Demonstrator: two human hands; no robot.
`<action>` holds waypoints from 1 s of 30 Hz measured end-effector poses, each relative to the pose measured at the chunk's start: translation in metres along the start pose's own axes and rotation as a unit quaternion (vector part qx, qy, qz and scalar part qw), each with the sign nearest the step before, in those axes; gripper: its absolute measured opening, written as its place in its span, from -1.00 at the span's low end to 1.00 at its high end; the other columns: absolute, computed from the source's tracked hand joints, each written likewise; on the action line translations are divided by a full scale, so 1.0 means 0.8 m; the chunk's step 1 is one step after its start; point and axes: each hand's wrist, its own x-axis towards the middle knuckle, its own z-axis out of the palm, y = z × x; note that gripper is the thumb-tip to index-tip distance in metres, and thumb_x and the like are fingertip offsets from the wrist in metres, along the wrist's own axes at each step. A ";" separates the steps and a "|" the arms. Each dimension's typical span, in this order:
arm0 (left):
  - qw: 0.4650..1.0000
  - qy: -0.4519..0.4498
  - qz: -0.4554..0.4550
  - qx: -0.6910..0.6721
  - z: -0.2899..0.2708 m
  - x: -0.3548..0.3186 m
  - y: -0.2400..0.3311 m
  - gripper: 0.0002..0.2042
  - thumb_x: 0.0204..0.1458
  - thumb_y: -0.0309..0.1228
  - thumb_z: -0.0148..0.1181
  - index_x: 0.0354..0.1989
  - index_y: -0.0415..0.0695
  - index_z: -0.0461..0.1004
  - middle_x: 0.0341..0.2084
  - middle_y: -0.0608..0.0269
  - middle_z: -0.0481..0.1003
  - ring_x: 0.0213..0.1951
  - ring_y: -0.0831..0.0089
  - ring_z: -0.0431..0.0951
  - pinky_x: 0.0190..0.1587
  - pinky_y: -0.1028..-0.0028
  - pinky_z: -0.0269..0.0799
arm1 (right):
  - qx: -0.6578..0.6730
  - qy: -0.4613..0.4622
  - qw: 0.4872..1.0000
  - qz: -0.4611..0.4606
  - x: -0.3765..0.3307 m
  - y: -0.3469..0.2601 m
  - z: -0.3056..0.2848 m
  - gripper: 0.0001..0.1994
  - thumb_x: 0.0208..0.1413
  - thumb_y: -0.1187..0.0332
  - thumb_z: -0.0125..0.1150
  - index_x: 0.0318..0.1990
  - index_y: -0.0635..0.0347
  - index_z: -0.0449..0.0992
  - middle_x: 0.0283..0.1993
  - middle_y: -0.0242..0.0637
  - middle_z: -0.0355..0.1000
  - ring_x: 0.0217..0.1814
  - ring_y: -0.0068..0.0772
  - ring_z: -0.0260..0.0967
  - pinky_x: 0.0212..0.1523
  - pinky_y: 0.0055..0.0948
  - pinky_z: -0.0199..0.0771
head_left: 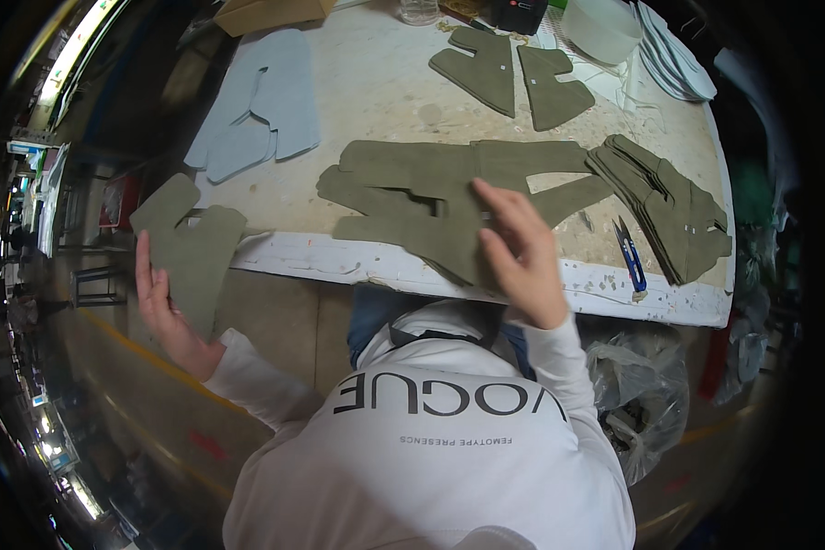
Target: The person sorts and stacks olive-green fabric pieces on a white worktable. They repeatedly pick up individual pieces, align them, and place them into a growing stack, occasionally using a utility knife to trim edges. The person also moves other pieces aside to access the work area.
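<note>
White long-sleeved sweatshirt with dark lettering nearest the camera. Holds a notched, flat, olive-green fabric-like piece in the left grip, pinched between thumb and fingers, out past the left front corner of a pale, worn tabletop. Extends the right grip, released, over overlapping olive-green flat panels at the front edge; cannot tell contact from hovering. To their right, a fanned stack of olive-green cut panels, blue-handled metal snips just beside. Farther back, light grey-blue flat pieces at left, smaller olive-green notched pieces at right.

Pale table, olive pieces, grey pieces, snips
</note>
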 end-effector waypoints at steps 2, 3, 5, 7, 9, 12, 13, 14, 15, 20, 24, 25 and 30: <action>1.000 0.001 0.009 0.019 0.003 0.003 0.007 -0.49 0.18 -0.39 -0.14 0.34 -0.22 0.24 0.28 0.00 0.27 0.23 0.20 0.38 0.24 0.31 0.34 | -0.023 0.018 1.000 0.002 -0.010 0.005 -0.041 -0.46 0.08 0.63 0.06 0.28 0.17 0.38 0.11 -0.26 0.40 -0.12 -0.55 0.37 -0.10 -0.62 0.38; 1.000 0.002 -0.012 -0.013 0.008 0.006 0.010 -0.49 0.18 -0.39 -0.14 0.33 -0.22 0.24 0.28 -0.01 0.26 0.23 0.20 0.38 0.24 0.31 0.34 | -0.009 0.044 0.999 -0.005 -0.015 0.011 -0.055 -0.46 0.07 0.62 0.09 0.27 0.16 0.39 0.11 -0.20 0.43 -0.08 -0.47 0.42 -0.10 -0.58 0.42; 0.999 -0.047 0.011 0.024 0.021 0.011 0.014 -0.49 0.19 -0.38 -0.16 0.33 -0.23 0.24 0.27 -0.01 0.28 0.23 0.22 0.38 0.24 0.31 0.34 | 0.062 0.104 0.989 0.080 -0.034 0.023 -0.073 -0.47 0.11 0.60 0.09 0.29 0.17 0.37 0.09 -0.22 0.45 -0.18 -0.47 0.40 -0.14 -0.58 0.40; 0.993 -0.117 0.000 0.011 0.043 0.014 0.018 -0.49 0.17 -0.40 -0.14 0.32 -0.28 0.24 0.24 -0.03 0.31 0.20 0.24 0.40 0.22 0.33 0.35 | -0.044 0.109 0.989 0.094 -0.044 0.038 -0.084 -0.53 0.15 0.56 0.10 0.26 0.22 0.39 -0.06 -0.23 0.47 -0.33 -0.52 0.30 -0.26 -0.57 0.34; 0.980 -0.191 -0.043 -0.026 0.075 0.022 0.020 -0.48 0.13 -0.45 -0.07 0.30 -0.37 0.24 0.19 -0.06 0.36 0.16 0.29 0.44 0.19 0.39 0.37 | -0.125 0.092 0.984 0.083 -0.047 0.052 -0.082 -0.56 0.16 0.54 0.11 0.23 0.24 0.40 -0.13 -0.23 0.47 -0.38 -0.54 0.24 -0.32 -0.57 0.29; 0.935 -0.351 -0.014 -0.042 0.129 0.008 0.015 -0.45 0.05 -0.56 0.01 0.29 -0.42 0.23 0.23 -0.05 0.33 0.15 0.32 0.45 0.20 0.41 0.36 | -0.110 0.120 0.985 0.061 -0.048 0.063 -0.076 -0.58 0.14 0.53 0.16 0.19 0.24 0.45 -0.27 -0.27 0.41 -0.41 -0.56 0.21 -0.36 -0.59 0.26; 0.919 -0.386 -0.019 -0.074 0.146 -0.002 0.013 -0.44 0.03 -0.61 0.02 0.29 -0.43 0.23 0.24 -0.04 0.31 0.15 0.33 0.45 0.20 0.42 0.35 | -0.100 0.132 0.983 0.082 -0.048 0.064 -0.076 -0.58 0.13 0.53 0.17 0.19 0.24 0.45 -0.29 -0.28 0.39 -0.42 -0.55 0.21 -0.37 -0.59 0.26; 0.901 -0.421 -0.024 -0.105 0.161 -0.010 0.010 -0.43 0.00 -0.66 0.03 0.29 -0.43 0.23 0.25 -0.03 0.30 0.15 0.35 0.44 0.20 0.43 0.35 | -0.096 0.126 0.985 0.074 -0.049 0.064 -0.075 -0.58 0.13 0.53 0.17 0.19 0.24 0.45 -0.30 -0.28 0.38 -0.42 -0.55 0.21 -0.37 -0.59 0.26; 0.879 -0.456 -0.028 -0.136 0.172 -0.016 0.009 -0.41 -0.02 -0.71 0.04 0.29 -0.44 0.23 0.26 -0.02 0.29 0.16 0.36 0.44 0.20 0.43 0.35 | -0.090 0.131 0.985 0.071 -0.049 0.063 -0.076 -0.58 0.12 0.53 0.17 0.18 0.24 0.46 -0.31 -0.29 0.37 -0.42 -0.55 0.21 -0.37 -0.59 0.26; 0.844 -0.501 -0.143 -0.130 0.190 -0.018 -0.030 -0.44 0.03 -0.76 0.02 0.30 -0.39 0.24 0.26 0.04 0.28 0.14 0.42 0.44 0.14 0.51 0.40 | -0.059 0.099 0.982 0.148 -0.056 0.059 -0.081 -0.57 0.19 0.58 0.10 0.25 0.24 0.42 0.00 -0.33 0.43 0.04 -0.55 0.36 0.10 -0.58 0.31; 0.822 -0.509 -0.254 -0.026 0.176 -0.003 -0.085 -0.46 0.07 -0.75 0.06 0.30 -0.32 0.26 0.28 0.12 0.26 0.15 0.45 0.42 0.13 0.53 0.41 | -0.072 0.127 0.987 0.064 -0.052 0.057 -0.078 -0.56 0.11 0.58 0.14 0.19 0.21 0.46 -0.25 -0.29 0.40 -0.37 -0.55 0.28 -0.29 -0.62 0.32; 0.818 -0.498 -0.286 0.023 0.171 -0.002 -0.096 -0.46 0.08 -0.75 0.06 0.31 -0.31 0.26 0.29 0.13 0.25 0.17 0.45 0.41 0.13 0.52 0.40 | -0.058 0.130 0.988 0.065 -0.050 0.055 -0.077 -0.55 0.12 0.58 0.13 0.20 0.20 0.45 -0.23 -0.28 0.41 -0.35 -0.55 0.29 -0.27 -0.62 0.33; 0.848 -0.487 -0.205 -0.038 0.161 -0.012 -0.121 -0.46 0.09 -0.76 0.06 0.30 -0.27 0.29 0.33 0.13 0.20 0.10 0.47 0.47 0.09 0.54 0.44 | -0.036 0.090 0.991 0.092 -0.040 0.042 -0.074 -0.54 0.21 0.57 0.06 0.28 0.20 0.38 0.14 -0.27 0.43 0.11 -0.48 0.36 0.18 -0.51 0.30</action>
